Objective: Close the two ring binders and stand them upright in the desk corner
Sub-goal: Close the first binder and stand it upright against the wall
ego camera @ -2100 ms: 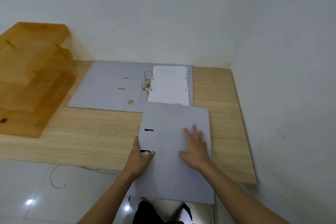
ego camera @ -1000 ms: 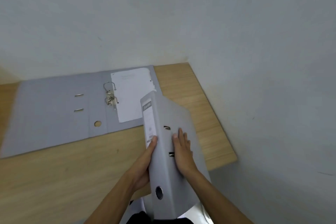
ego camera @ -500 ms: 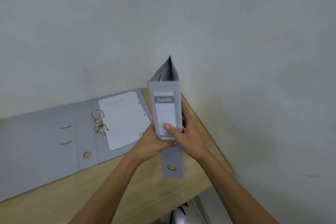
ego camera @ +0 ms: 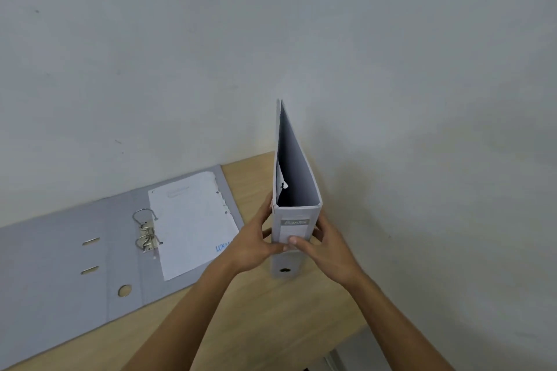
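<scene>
A closed grey ring binder (ego camera: 297, 214) stands upright on the wooden desk (ego camera: 265, 313), spine toward me, close to the right wall in the far corner. My left hand (ego camera: 254, 245) grips its left side and my right hand (ego camera: 324, 250) grips its right side, thumbs across the spine label. A second grey ring binder (ego camera: 75, 262) lies open and flat to the left, along the back wall. Its metal rings (ego camera: 146, 233) stand open, and a white punched sheet (ego camera: 193, 223) rests on its right half.
White walls meet in a corner just behind the upright binder. The desk's right edge runs along the right wall, and its front edge (ego camera: 346, 340) drops off at the lower right. Bare wood lies between my arms and the open binder.
The closed binder went from flat under my hands to raised, turned spine toward me, then moved back and set upright by the right wall. The open binder has not moved.
</scene>
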Available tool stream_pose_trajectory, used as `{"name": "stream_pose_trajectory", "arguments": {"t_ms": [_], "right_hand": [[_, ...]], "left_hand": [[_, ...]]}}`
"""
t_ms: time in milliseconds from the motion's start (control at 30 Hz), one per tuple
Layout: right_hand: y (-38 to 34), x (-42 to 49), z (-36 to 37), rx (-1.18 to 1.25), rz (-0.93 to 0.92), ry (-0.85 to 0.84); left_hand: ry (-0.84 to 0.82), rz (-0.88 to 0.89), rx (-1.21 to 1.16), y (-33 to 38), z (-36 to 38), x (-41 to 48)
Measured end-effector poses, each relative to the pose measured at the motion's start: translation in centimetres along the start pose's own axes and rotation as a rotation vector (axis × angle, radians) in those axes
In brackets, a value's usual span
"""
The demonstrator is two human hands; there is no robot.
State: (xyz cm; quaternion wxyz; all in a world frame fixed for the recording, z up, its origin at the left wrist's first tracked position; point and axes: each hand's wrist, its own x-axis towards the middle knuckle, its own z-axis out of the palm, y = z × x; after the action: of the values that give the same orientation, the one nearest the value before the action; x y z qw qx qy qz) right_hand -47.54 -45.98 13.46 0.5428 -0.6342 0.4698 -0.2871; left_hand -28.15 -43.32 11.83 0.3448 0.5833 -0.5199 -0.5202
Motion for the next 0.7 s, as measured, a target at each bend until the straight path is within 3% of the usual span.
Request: {"name": "stream_pose_trajectory", "arguments": {"t_ms": [200, 400, 600, 700], "right_hand": [[2.8, -0.1, -2.0, -0.111, 0.102, -0.149], [4.3, 2.1, -3.2, -0.131, 0.137, -0.125], [5.5, 6.3, -4.2, 0.004, 0.269, 0.028], [5.3, 7.8, -4.2, 0.295, 0.450, 0.115]], "left_hand": [[-0.064, -0.091, 0.209, -2.5, 1.3, 2.2], [-0.096, -0.156, 0.255, -3.6, 1.5, 5.1], [-0.002, -0.184, 0.215, -1.9, 1.7, 9.2], [0.030, -0.172, 0.225, -0.9, 1.9, 11.4]]}}
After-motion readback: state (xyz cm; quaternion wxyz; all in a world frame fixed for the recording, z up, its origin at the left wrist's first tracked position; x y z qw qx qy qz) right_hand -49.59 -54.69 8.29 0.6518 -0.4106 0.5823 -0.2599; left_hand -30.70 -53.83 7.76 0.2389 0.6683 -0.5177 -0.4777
